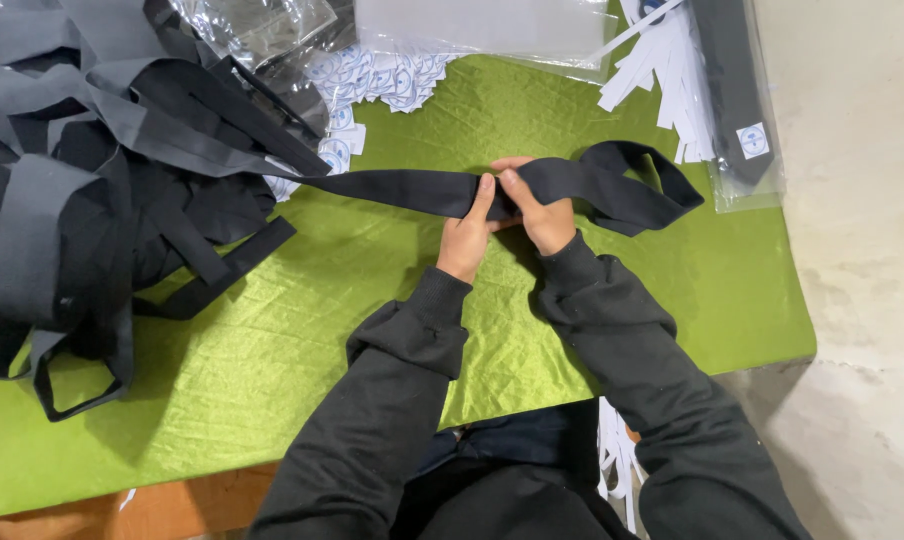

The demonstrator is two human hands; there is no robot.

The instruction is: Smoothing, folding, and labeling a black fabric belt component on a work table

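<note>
A long black fabric strip (pixel 392 187) lies stretched across the green cloth-covered table (pixel 302 330). My left hand (pixel 469 235) pinches it near the middle, thumb on top. My right hand (pixel 542 210) grips the same strip right beside it, and the two hands touch. To the right of my hands the strip folds back on itself in a loop (pixel 632 185). Its left end runs into a big heap of black and grey fabric strips (pixel 92 190) at the table's left.
Small white round-printed labels (pixel 372 80) are scattered at the back. Clear plastic bags (pixel 482 25) lie behind them. White paper strips (pixel 662 70) and a bagged dark strip (pixel 737 100) sit at the back right. A pale floor (pixel 862 250) lies beyond the table's right edge.
</note>
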